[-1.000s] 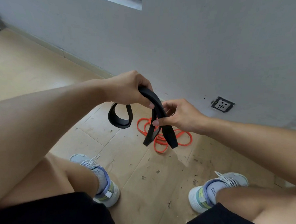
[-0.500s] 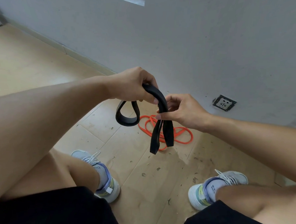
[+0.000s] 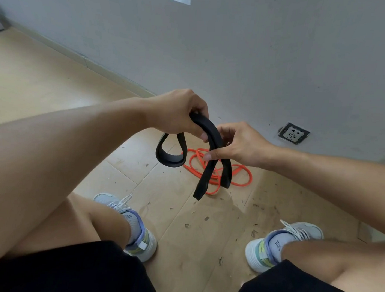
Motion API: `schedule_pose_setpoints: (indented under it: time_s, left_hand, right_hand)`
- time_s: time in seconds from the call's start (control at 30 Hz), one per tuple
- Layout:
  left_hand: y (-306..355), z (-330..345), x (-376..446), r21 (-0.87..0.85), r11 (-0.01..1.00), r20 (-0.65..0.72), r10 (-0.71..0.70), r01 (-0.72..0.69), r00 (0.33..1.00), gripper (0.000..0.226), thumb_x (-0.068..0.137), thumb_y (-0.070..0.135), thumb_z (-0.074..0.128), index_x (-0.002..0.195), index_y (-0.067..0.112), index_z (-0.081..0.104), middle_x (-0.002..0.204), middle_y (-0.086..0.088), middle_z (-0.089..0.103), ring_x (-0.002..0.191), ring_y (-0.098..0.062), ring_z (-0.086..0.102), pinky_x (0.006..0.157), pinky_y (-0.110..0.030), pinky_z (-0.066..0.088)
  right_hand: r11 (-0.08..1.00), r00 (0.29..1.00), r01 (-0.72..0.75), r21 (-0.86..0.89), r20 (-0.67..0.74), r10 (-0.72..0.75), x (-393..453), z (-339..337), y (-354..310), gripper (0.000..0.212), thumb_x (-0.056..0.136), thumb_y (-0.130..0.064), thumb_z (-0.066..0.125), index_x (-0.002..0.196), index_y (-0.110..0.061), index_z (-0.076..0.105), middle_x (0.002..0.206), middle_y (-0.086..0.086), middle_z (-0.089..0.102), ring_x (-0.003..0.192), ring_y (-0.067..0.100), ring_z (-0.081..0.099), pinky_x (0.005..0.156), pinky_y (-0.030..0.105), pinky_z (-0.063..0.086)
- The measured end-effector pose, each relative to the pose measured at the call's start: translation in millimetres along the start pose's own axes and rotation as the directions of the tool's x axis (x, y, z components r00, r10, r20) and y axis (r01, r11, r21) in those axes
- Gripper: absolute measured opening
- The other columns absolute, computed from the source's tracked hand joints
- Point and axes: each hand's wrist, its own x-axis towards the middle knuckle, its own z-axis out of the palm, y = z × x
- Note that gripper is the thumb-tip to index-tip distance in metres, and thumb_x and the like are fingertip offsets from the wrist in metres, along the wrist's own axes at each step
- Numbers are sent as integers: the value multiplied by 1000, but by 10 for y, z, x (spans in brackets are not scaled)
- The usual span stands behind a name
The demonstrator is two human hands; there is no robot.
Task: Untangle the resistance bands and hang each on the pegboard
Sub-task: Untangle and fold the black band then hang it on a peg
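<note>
Head view: black band in both hands.

Black band, orange band, seemingly beige floor.

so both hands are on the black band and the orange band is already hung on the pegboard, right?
Not quite. The left hand and right hand do hold the black band, but the orange band is not hung: the head view shows it lying in loose loops on the floor by the wall. No pegboard is in view.
</note>
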Motion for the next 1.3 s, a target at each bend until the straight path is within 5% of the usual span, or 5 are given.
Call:
schedule_pose_setpoints:
  time_s: [0.3,0.47,0.67,1.0,1.3]
  left_hand:
    - [62,-52,-18,-273,962,-78,-43,20,996,21,82,26,84,96,18,71,85,-2,77,68,-8,66,69,-21,52]
    - [6,-101,-30,-337,940,-101,-99,60,990,19,82,26,85,95,18,73,85,0,77,70,-6,68,69,-17,53]
    - [-45,-96,-12,-359,927,-137,-168,109,976,23,84,29,83,100,16,71,86,0,75,71,-6,68,66,-15,51]
    - [-80,-112,-11,-371,914,-120,-220,161,968,22,90,34,77,103,17,72,85,-1,68,72,-9,66,68,-23,52]
    - [-150,-137,-35,-290,938,12,-192,187,981,19,90,38,76,96,20,74,89,-10,75,80,-19,74,85,-36,56]
  right_hand:
    - [994,993,-70,-84,93,78,13,-51,70,46,79,-28,90,95,5,62,94,18,74,87,28,73,88,42,57]
    - [983,983,-111,-145,133,130,-2,-67,205,24,76,-20,91,85,-16,69,77,-6,73,75,9,73,76,29,57]
    - [985,974,-164,-47,150,169,0,-97,274,7,87,-5,75,92,-7,70,89,1,78,89,15,76,89,35,59]
    - [977,950,-206,57,251,185,-6,-77,217,28,88,-17,81,112,-11,70,108,22,73,102,33,75,100,47,57]
    - [973,947,-213,90,265,182,-30,-113,240,18,83,-7,83,82,-17,68,90,6,76,87,24,73,88,35,58]
